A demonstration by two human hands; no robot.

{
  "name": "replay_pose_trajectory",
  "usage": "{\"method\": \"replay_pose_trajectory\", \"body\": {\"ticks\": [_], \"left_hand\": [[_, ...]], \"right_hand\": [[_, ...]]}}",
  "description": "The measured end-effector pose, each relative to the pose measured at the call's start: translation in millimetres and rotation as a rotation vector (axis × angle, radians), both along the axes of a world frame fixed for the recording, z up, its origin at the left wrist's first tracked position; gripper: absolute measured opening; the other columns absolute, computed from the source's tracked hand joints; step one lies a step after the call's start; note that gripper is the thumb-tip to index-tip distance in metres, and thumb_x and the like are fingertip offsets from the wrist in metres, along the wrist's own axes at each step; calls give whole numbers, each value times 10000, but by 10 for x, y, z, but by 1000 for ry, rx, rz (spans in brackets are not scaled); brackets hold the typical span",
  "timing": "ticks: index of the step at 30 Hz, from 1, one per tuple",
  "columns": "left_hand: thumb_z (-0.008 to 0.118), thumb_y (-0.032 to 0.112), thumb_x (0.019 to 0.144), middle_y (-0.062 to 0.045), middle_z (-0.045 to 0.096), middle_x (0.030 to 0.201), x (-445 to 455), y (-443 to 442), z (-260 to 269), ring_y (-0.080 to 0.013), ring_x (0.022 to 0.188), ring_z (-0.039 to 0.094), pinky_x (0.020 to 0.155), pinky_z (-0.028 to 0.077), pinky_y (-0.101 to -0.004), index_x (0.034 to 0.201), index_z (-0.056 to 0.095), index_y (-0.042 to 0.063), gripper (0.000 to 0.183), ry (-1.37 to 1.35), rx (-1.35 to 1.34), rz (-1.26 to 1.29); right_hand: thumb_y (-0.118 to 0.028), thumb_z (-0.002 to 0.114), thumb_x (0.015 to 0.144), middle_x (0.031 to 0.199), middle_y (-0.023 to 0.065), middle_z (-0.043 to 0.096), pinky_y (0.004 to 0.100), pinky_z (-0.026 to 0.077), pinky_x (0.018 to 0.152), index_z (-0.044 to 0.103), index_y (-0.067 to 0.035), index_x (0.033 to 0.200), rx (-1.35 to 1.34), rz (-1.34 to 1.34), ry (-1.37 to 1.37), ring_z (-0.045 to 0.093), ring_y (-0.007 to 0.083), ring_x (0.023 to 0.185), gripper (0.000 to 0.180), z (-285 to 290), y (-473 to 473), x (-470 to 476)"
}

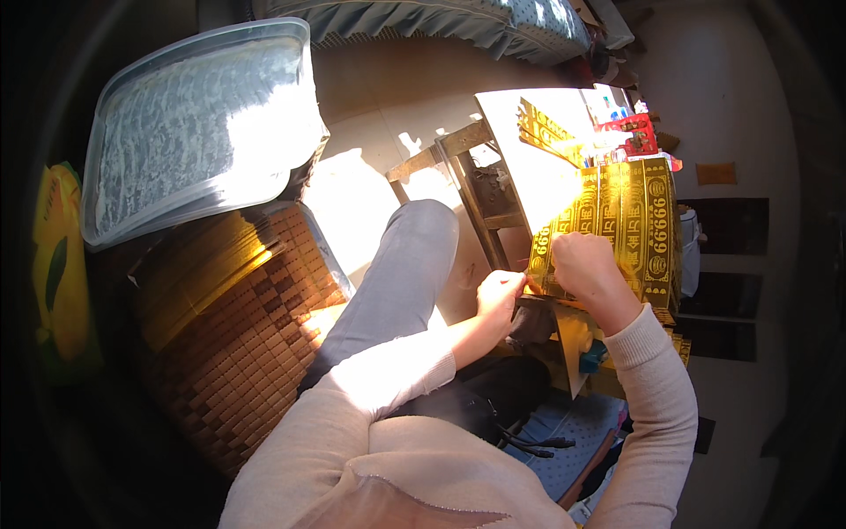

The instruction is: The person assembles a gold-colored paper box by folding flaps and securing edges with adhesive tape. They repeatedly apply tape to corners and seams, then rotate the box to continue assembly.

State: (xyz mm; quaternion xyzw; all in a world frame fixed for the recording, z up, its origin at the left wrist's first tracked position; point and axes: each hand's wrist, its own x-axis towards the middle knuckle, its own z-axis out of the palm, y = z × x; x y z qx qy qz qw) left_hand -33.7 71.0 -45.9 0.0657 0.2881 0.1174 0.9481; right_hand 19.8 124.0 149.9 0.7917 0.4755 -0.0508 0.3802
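Gold joss paper (621, 225) with printed characters and ornaments lies in long strips or folded panels over the table to my right. My left hand (499, 297) pinches its near left edge between thumb and fingers. Curled into a fist, my right hand (585, 264) rests against the printed face of the paper, a little right of my left hand. The undersides of its fingers are hidden, so I cannot tell whether it grips the paper. More gold strips (545, 129) lie at the far side of the sunlit table top (509, 112).
Left of my leg, a translucent plastic tub (192, 132) stands near a stack of gold paper (211, 264) on a brown tiled mat (244, 344). A yellow package (63, 258) is beyond. A wooden stool frame (472, 192) stands by the table; a red box (628, 135) is at its back.
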Motion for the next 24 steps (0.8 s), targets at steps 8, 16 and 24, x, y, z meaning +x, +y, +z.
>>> {"method": "replay_pose_trajectory", "body": {"ticks": [8, 16, 24], "left_hand": [[715, 80, 923, -51, 676, 863, 37, -23, -56, -119, 809, 624, 771, 521, -264, 869, 646, 36, 97, -49, 121, 52], [716, 92, 920, -44, 669, 837, 54, 6, -69, -119, 781, 607, 743, 509, -266, 866, 655, 34, 99, -46, 188, 38], [722, 96, 917, -43, 668, 840, 83, -25, -133, -111, 774, 604, 747, 512, -265, 861, 659, 37, 103, -69, 161, 51]], "right_hand": [[-69, 625, 791, 797, 168, 715, 439, 563, 668, 702, -48, 823, 5, -26, -5, 717, 354, 754, 86, -12, -41, 23], [-77, 632, 796, 811, 161, 719, 439, 563, 678, 708, -60, 836, 17, -22, 8, 720, 349, 772, 87, 5, -48, 8], [-60, 612, 806, 790, 154, 718, 429, 558, 655, 700, -68, 815, -4, -13, -14, 722, 339, 759, 89, -15, -55, 14]]}}
